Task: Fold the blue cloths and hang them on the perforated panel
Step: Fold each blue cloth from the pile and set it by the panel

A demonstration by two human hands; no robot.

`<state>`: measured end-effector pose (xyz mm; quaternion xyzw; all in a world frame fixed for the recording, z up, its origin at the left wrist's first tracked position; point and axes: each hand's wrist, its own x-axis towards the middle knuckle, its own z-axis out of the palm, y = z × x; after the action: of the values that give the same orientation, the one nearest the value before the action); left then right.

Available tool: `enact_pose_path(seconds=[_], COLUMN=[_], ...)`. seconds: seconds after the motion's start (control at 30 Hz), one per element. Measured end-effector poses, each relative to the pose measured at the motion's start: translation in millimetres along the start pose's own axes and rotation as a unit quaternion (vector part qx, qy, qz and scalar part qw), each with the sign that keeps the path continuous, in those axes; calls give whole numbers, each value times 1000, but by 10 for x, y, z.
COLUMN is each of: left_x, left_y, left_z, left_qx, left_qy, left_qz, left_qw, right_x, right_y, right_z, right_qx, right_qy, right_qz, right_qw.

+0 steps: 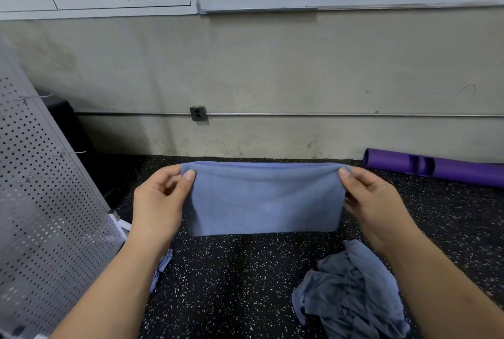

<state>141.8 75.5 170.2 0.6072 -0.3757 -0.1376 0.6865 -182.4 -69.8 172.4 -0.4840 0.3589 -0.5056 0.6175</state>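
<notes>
Observed: a blue terry cloth [264, 199], folded into a flat rectangle, is held up above the black speckled rubber floor [231, 284], to the right of the grey perforated metal panel [41, 202] and clear of it. The left hand [159, 202] pinches the upper corner nearer the panel between thumb and fingers. The right hand [373, 202] pinches the far upper corner the same way. The top edge is taut and the lower edge hangs level.

A crumpled heap of blue cloths [351, 292] lies on the floor, well to the right of the panel. Thin wire hooks [69, 153] project from the panel face, and none in view carries a cloth.

Assessment: folding of this cloth appears to be in hand, with hanging not yet done.

Recommendation: keep both pinches level so the layers stay aligned. If a further fold is wanted, bring corner to corner squarely. Then carry the cloth towards the panel and drape its folded edge evenly over one hook, releasing only once it sits balanced.
</notes>
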Motion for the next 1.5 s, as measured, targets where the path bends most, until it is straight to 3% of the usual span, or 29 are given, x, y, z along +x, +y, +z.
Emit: enact_pose_path(seconds=[0.13,0.23,0.63,0.8,0.97,1.07,1.23,1.37,1.5], left_x=[-10,-32,-65,-66,-78,-135,-103,-51,-48], left_y=[-36,-51,-22,-59,-101,-41,-11,-65,-124], left_z=[69,124,131,135,129,180,170,134,126], left_qx=[-38,-26,-19,-3,121,180,156,88,31], left_qy=[27,32,2,46,55,53,49,22,-13], left_qz=[-17,-13,-23,-31,-4,30,30,-35,-202], left_qw=[999,999,1000,998,991,982,986,995,979], right_x=[14,14,-7,-7,-8,-49,-76,-27,27], right_y=[1,31,-8,-18,83,91,33,50,119], right_z=[-11,11,-24,-32,-13,71,105,57,-18], right_qx=[-15,-56,-98,-157,-312,-305,-306,-267,-179], right_qy=[57,50,85,108,93,112,120,74,48], right_qz=[-36,-62,-59,-69,-124,-150,-172,-127,1], right_qw=[998,995,990,979,937,934,929,953,983])
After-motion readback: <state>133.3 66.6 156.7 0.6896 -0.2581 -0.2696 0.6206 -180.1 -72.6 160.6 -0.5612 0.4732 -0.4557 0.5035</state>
